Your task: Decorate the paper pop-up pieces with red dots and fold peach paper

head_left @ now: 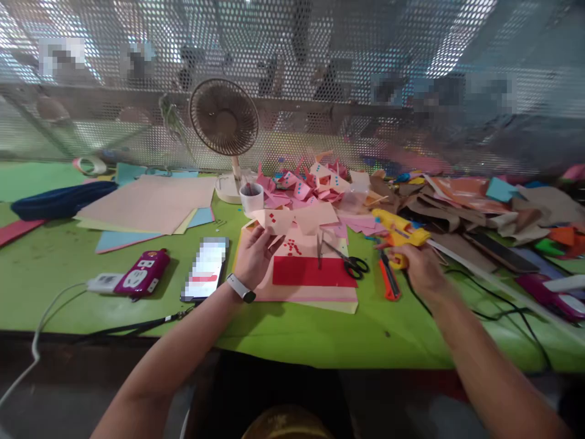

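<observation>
Peach paper (pixel 297 218) is pinched at its left end by the left hand (pixel 254 253), fingers closed on it, above the card stack mid-worktop. The right hand (pixel 418 268) grips a yellow glue gun (pixel 400 230) just right of the scissors (pixel 347 261).

Head camera looks forward and down, close over the table (pixel 55 268), edges perhaps stretched.

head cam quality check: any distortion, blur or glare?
Head view: wide-angle bowing bends the green table edge; bright backlight through the perforated metal screen washes out the top; the right hand on the yellow glue gun is slightly soft; the left hand is sharper.
</observation>
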